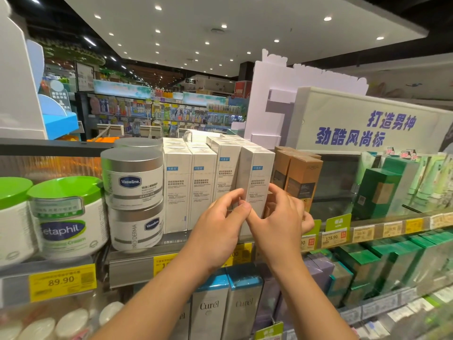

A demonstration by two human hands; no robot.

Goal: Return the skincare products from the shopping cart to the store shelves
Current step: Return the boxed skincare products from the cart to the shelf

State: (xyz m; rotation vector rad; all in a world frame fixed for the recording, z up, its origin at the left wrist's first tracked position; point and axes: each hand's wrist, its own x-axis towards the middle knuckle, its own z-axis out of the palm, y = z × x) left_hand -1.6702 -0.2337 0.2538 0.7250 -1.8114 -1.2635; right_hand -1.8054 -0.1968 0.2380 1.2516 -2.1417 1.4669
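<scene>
White box | being stood at frame centre, right end of the white row on the shelf | being pinched low by left hand and right hand | judged light, stiff, crushable card; best held by side faces.

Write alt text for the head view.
Both hands, left and right, set a white box upright on the shelf, between other white boxes and brown boxes. Vaseline jars stand left.
</scene>
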